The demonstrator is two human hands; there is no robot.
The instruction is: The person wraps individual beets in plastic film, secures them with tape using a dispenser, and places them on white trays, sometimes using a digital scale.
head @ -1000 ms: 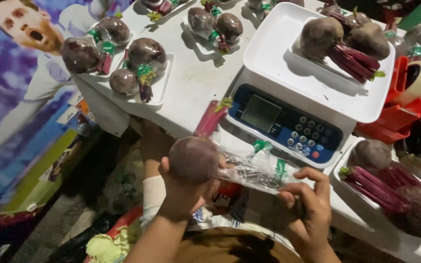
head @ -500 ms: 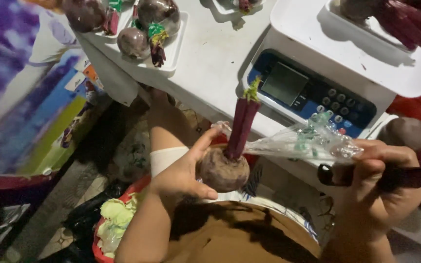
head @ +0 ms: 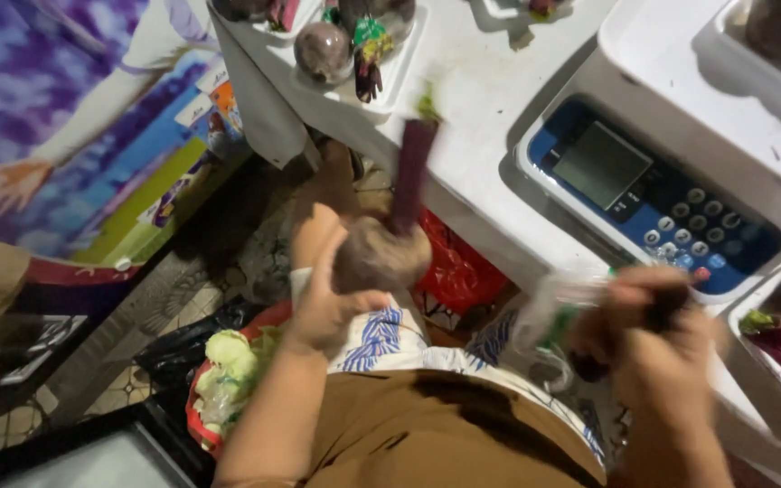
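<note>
Below white scale [head: 653,194]: left hand [head: 332,294] clamps round beetroot [head: 381,256]; blurred right hand [head: 657,348] grips crinkly clear bag [head: 549,312].

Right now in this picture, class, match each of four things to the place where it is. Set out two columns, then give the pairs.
Things:
1. beetroot
2. clear plastic bag
3. scale
4. leafy scraps

Places:
A. on the white table
B. in the left hand
C. in the red basket on the floor
D. in the right hand

Pairs: 1-B, 2-D, 3-A, 4-C
</note>
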